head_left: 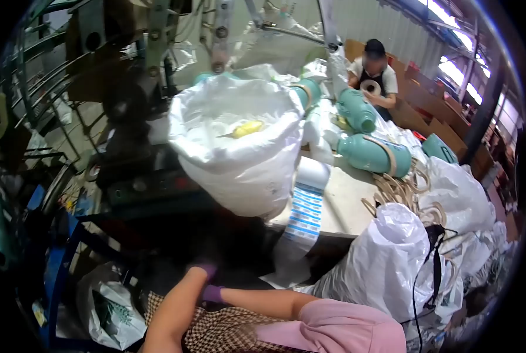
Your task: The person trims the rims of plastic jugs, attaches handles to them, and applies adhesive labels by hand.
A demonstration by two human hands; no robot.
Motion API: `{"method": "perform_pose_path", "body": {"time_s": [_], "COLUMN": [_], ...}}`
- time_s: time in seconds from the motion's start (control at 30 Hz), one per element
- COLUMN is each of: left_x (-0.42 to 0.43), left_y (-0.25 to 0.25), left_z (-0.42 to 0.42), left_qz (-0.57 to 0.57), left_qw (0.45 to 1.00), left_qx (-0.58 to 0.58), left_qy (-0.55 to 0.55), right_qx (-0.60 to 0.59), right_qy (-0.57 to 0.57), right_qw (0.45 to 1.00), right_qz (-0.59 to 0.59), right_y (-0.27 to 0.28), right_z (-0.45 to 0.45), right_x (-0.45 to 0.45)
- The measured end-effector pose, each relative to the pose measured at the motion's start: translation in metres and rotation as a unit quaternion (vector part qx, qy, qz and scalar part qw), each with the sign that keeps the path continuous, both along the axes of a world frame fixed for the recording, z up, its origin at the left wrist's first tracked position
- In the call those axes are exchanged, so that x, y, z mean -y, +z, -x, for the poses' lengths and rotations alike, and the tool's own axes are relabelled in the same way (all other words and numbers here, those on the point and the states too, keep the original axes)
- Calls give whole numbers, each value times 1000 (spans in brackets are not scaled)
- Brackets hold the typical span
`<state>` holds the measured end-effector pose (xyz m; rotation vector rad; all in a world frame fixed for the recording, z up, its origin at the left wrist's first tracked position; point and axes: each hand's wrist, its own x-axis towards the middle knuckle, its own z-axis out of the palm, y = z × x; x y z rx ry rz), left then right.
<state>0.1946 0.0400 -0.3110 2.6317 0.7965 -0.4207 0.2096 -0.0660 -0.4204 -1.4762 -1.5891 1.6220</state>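
My left hand [206, 269] and my right hand [213, 293] are close together low in the middle of the view, with purple at each wrist. Their fingers are lost in dark shadow, so I cannot make out their shape or anything held. Above them stands a large open white sack [239, 182] with a yellow object [247, 129] inside. To the right of the sack, a roll of blue-and-white printed labels [305, 212] hangs over the front edge of the pale table [339, 206].
Green cylinders [373, 155] and beige straps [392, 191] lie on the table. White plastic bags [386, 265] bulge at the right. A person [376, 79] holds a ring-shaped object behind the table. A white bag [107, 312] sits inside a blue frame at lower left.
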Motion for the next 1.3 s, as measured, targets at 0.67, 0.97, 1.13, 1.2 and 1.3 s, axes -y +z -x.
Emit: {"method": "perform_pose_path", "body": {"time_s": [0.67,0.97,1.13,1.2,1.3], "left_x": [10,5,3,4,4], "left_y": [37,21,19,18,19], "left_z": [1,-10,-14,-15,-14], "left_qz": [120,103,92,92,86], "left_qw": [958,961,964,965,967], "left_qx": [-254,-248,-238,-234,-229], "left_qy": [-52,-62,-69,-71,-75], "right_qx": [-46,-51,-49,-52,-51], "right_qy": [-34,-40,-47,-51,-59], "right_qw": [998,998,998,997,997], "right_qz": [-7,-4,-3,-4,-5], "right_y": [13,22,25,25,26], "right_z": [7,8,9,11,13], "right_x": [6,2,1,2,3]}}
